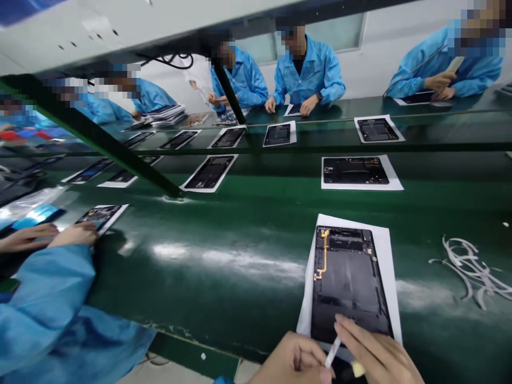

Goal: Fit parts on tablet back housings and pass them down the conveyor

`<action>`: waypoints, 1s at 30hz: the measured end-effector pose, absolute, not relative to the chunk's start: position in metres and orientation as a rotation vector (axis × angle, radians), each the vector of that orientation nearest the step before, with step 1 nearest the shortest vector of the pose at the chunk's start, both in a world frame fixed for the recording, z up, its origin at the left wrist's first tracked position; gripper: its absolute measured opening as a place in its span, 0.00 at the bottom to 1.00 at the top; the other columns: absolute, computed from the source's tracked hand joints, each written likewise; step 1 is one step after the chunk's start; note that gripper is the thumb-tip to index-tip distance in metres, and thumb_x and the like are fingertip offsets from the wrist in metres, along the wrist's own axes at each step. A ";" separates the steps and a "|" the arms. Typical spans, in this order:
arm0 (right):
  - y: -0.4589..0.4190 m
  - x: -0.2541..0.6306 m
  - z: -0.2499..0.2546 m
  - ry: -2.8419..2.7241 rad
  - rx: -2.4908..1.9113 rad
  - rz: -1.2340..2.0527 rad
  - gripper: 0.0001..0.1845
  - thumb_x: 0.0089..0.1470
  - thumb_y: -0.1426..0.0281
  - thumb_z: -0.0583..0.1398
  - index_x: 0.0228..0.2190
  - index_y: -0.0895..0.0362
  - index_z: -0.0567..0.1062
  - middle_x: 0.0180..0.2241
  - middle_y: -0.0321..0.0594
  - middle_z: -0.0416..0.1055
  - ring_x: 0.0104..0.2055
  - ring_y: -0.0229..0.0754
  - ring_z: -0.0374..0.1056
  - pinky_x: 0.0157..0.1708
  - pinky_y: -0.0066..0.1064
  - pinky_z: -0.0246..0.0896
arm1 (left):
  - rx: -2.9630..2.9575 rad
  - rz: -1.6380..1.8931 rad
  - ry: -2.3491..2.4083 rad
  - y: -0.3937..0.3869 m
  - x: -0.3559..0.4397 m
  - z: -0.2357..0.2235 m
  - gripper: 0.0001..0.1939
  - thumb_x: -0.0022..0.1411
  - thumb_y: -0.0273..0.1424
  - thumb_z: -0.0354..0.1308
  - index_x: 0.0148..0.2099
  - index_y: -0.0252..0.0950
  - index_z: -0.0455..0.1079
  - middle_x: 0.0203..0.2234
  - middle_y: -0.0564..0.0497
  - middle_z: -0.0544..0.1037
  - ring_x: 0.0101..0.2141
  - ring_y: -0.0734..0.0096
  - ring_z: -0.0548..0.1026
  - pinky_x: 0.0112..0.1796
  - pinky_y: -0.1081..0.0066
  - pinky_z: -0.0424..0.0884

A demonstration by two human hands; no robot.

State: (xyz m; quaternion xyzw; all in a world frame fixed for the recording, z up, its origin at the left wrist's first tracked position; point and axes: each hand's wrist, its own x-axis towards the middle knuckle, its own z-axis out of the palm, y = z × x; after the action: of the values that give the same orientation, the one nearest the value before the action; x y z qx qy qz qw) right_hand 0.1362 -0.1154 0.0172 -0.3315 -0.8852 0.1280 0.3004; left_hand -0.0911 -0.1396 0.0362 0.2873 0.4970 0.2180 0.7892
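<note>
An opened tablet (348, 288) lies on a white sheet (316, 256) in front of me, its dark inside facing up, with a yellow flex cable (325, 250) along its upper left. At its near edge my left hand (294, 360) is closed, pinching the lower end of a small white strip (333, 352). My right hand (376, 349) reaches over the tablet's lower right, fingers pressed together, gripping the strip's upper end. Below the right fingers a small pale-yellow thing (358, 368) shows; I cannot tell what it is. My right thumb is mostly hidden.
Curled white strips (476, 272) lie on the green bench at right. Further tablets on sheets, such as one tablet (356, 170), line the belt beyond. A co-worker's blue sleeve (56, 288) is close on my left. A green post (120, 149) slants down; co-workers sit opposite.
</note>
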 end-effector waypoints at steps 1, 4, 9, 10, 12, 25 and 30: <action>-0.117 0.139 0.021 -2.354 -0.913 0.324 0.25 0.65 0.68 0.48 0.62 0.49 0.59 0.52 0.38 0.72 0.42 0.40 0.76 0.37 0.22 0.71 | 0.637 0.501 1.071 -0.139 -0.089 0.033 0.27 0.43 0.51 0.69 0.28 0.28 0.72 0.16 0.54 0.71 0.15 0.86 0.61 0.19 0.80 0.54; -0.125 0.143 0.039 -2.355 -1.011 0.333 0.21 0.65 0.71 0.48 0.55 0.53 0.70 0.48 0.39 0.75 0.43 0.38 0.75 0.38 0.20 0.70 | 0.747 0.626 1.097 -0.135 -0.080 0.032 0.25 0.48 0.49 0.67 0.29 0.28 0.74 0.18 0.49 0.76 0.17 0.79 0.69 0.22 0.78 0.65; -0.131 0.142 0.068 -2.302 -1.075 0.339 0.19 0.67 0.70 0.46 0.48 0.57 0.73 0.37 0.40 0.78 0.35 0.37 0.76 0.33 0.24 0.71 | 1.323 0.735 0.996 -0.120 -0.063 0.051 0.11 0.59 0.33 0.63 0.30 0.31 0.80 0.21 0.48 0.80 0.24 0.72 0.77 0.30 0.77 0.71; -0.130 0.143 0.072 -2.297 -1.096 0.331 0.19 0.67 0.71 0.46 0.48 0.58 0.72 0.36 0.41 0.78 0.34 0.37 0.76 0.34 0.24 0.71 | 1.415 0.752 0.964 -0.116 -0.061 0.055 0.09 0.61 0.31 0.61 0.32 0.32 0.80 0.24 0.48 0.81 0.26 0.72 0.78 0.32 0.78 0.72; -0.130 0.147 0.078 -2.319 -1.132 0.316 0.19 0.67 0.72 0.45 0.50 0.60 0.71 0.35 0.41 0.77 0.34 0.37 0.75 0.33 0.25 0.71 | 1.541 0.775 0.902 -0.112 -0.056 0.059 0.08 0.63 0.26 0.58 0.36 0.33 0.79 0.29 0.48 0.82 0.30 0.71 0.79 0.35 0.78 0.73; -0.130 0.149 0.093 -2.679 -1.112 -0.173 0.22 0.55 0.86 0.42 0.42 0.74 0.72 0.22 0.45 0.71 0.20 0.42 0.68 0.17 0.33 0.64 | 2.351 0.737 0.855 -0.103 -0.043 0.060 0.11 0.68 0.21 0.47 0.47 0.31 0.69 0.36 0.45 0.80 0.35 0.67 0.78 0.41 0.69 0.77; -0.122 0.153 0.082 -2.669 -1.136 -0.024 0.21 0.55 0.85 0.45 0.42 0.71 0.74 0.22 0.44 0.72 0.21 0.43 0.69 0.19 0.33 0.66 | 2.304 0.715 0.904 -0.106 -0.047 0.051 0.12 0.69 0.24 0.46 0.49 0.33 0.68 0.37 0.47 0.80 0.36 0.68 0.79 0.41 0.71 0.76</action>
State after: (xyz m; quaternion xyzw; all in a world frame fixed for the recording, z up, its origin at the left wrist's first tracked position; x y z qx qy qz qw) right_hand 0.1532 -0.1215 0.0824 -0.3888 -0.9134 -0.0081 0.1203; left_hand -0.0473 -0.1057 0.0507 0.8589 0.3369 0.2665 0.2789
